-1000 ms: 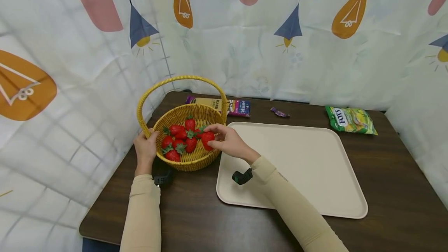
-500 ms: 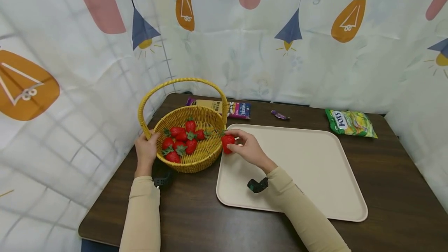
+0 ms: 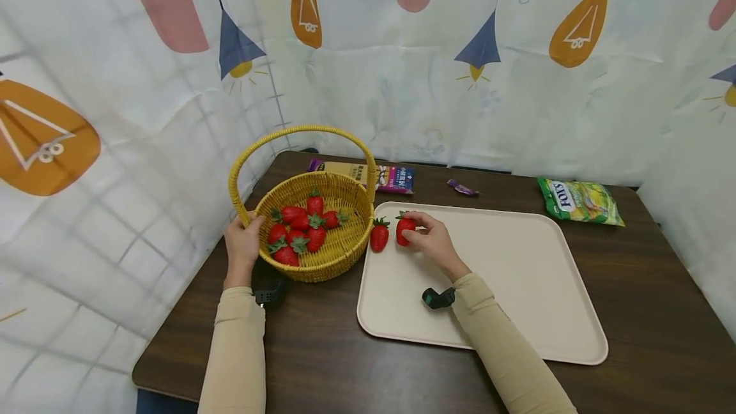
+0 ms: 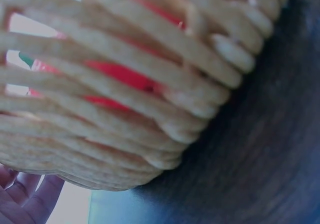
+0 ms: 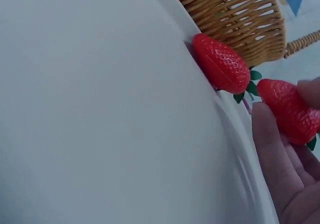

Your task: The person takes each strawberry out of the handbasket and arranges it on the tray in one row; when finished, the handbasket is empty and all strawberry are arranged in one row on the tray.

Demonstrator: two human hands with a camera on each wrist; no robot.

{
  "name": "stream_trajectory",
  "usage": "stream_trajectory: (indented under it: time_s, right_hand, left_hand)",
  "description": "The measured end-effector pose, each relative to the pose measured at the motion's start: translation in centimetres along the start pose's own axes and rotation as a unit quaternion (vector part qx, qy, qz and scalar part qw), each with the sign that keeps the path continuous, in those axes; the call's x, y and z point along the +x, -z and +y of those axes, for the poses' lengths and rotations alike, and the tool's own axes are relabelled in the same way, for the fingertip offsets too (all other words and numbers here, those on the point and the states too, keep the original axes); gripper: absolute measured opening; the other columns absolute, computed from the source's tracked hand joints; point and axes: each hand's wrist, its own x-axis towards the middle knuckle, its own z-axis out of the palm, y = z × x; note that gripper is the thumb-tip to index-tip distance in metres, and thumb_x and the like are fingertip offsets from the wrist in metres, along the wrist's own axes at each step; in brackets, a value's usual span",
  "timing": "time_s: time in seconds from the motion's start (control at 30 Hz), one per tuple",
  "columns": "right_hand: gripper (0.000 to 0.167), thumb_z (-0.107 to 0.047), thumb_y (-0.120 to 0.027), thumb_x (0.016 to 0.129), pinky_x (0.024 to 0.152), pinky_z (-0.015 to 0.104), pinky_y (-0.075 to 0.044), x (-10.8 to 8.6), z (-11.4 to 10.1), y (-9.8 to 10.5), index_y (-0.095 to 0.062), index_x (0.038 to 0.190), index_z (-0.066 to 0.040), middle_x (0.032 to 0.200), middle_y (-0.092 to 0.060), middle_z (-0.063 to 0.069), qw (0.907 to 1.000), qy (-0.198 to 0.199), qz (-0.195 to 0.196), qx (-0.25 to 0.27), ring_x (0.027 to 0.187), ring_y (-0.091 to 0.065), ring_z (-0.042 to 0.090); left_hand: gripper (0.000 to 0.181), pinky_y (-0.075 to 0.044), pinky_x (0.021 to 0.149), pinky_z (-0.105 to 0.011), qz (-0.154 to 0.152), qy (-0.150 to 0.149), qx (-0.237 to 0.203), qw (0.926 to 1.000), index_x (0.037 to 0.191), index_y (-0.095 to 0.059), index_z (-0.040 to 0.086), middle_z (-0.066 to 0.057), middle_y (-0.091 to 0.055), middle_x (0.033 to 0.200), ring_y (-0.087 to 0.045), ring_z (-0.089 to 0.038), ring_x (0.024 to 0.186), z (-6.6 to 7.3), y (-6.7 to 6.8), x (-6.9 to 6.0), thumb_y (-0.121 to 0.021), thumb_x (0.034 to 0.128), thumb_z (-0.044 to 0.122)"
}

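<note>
Several red strawberries with green leaves (image 3: 298, 219) lie in the yellow wicker basket (image 3: 339, 264), whose tall handle arches over it. My left hand (image 3: 242, 241) grips the basket's left rim near the foot of the handle. In the left wrist view, red shows through the woven wall (image 4: 120, 129). With thumb and fingers my right hand (image 3: 431, 238) pinches one strawberry (image 5: 287, 109) over the left part of the beige tray (image 3: 489, 286). Another strawberry (image 3: 379, 236) lies at the tray's left edge, beside the basket. Whether the held strawberry touches the tray, I cannot tell.
Behind the basket lies a purple and yellow snack packet (image 3: 397, 179). A small purple wrapped sweet (image 3: 462, 188) is behind the tray, and a green FOX'S bag (image 3: 581, 201) sits at the back right. A printed curtain (image 3: 402, 94) borders the dark wooden table (image 3: 322, 350).
My right hand has carried a strawberry out of the basket and rightward over the tray. The strawberry at the tray's left edge now shows. My left hand keeps its place on the rim.
</note>
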Motion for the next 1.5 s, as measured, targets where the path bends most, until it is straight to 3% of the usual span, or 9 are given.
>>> stream_trajectory:
  time_s: [0.17, 0.37, 0.63, 0.9, 1.27, 1.5]
  right_hand:
    - [0.036, -0.010, -0.070, 0.089, 0.071, 0.032, -0.057, 0.0, 0.2, 0.0, -0.065, 0.124, -0.010, 0.119, -0.061, 0.016, 0.9988, -0.046, 0.014, -0.003, 0.095, -0.064, 0.026]
    - [0.040, -0.005, -0.069, 0.088, 0.066, 0.035, -0.057, -0.2, 0.4, -0.1, -0.062, 0.128, -0.009, 0.116, -0.060, 0.017, 0.9972, -0.071, 0.025, 0.001, 0.088, -0.065, 0.024]
    - [0.036, -0.010, -0.072, 0.086, 0.064, 0.031, -0.056, -0.3, 0.3, -0.6, -0.067, 0.122, -0.011, 0.112, -0.063, 0.014, 0.9949, -0.069, 0.026, -0.070, 0.075, -0.067, 0.019]
    - [0.034, -0.014, -0.073, 0.087, 0.063, 0.029, -0.055, -0.6, 0.4, -0.7, -0.069, 0.121, -0.013, 0.109, -0.069, 0.012, 0.9923, -0.058, 0.031, -0.105, 0.068, -0.068, 0.017]
    - [0.035, -0.013, -0.075, 0.086, 0.063, 0.028, -0.055, -0.6, 0.4, -0.8, -0.068, 0.120, -0.009, 0.100, -0.069, 0.014, 0.9911, -0.048, 0.034, -0.119, 0.068, -0.068, 0.016]
    - [0.037, -0.010, -0.074, 0.085, 0.065, 0.029, -0.056, -0.6, 0.3, -1.0, -0.065, 0.121, -0.006, 0.114, -0.066, 0.014, 0.9939, -0.039, 0.025, -0.100, 0.076, -0.069, 0.016]
  left_hand:
    - [0.021, -0.039, 0.064, -0.026, -0.004, 0.004, -0.002, 1.0000, 0.083, -0.059, 0.004, 0.003, -0.050, 0.074, -0.045, -0.013, 0.066, 0.1, 0.1, 0.0, -0.063, 0.0918, 0.022]
    - [0.021, -0.039, 0.062, -0.027, -0.010, 0.003, -0.006, 0.9999, 0.082, -0.059, 0.004, 0.002, -0.049, 0.072, -0.045, -0.013, 0.063, 0.2, 0.0, -0.1, -0.063, 0.0921, 0.022]
    - [0.020, -0.040, 0.061, -0.028, -0.009, 0.004, 0.000, 0.9999, 0.085, -0.060, 0.005, 0.000, -0.048, 0.073, -0.044, -0.016, 0.065, 0.1, 0.2, -0.2, -0.061, 0.0927, 0.023]
    - [0.020, -0.040, 0.063, -0.027, -0.010, 0.010, -0.004, 0.9999, 0.088, -0.062, 0.003, 0.001, -0.049, 0.073, -0.045, -0.015, 0.068, 0.0, 0.0, -0.2, -0.061, 0.0928, 0.023]
    - [0.024, -0.040, 0.063, -0.025, -0.013, 0.007, -0.002, 0.9999, 0.092, -0.063, 0.000, 0.003, -0.052, 0.076, -0.046, -0.012, 0.068, 0.3, -0.1, -0.2, -0.062, 0.0927, 0.024]
    - [0.022, -0.038, 0.060, -0.027, -0.012, 0.011, -0.009, 0.9998, 0.088, -0.061, 0.002, 0.004, -0.048, 0.070, -0.043, -0.012, 0.063, 0.3, -0.1, -0.2, -0.063, 0.0922, 0.023]
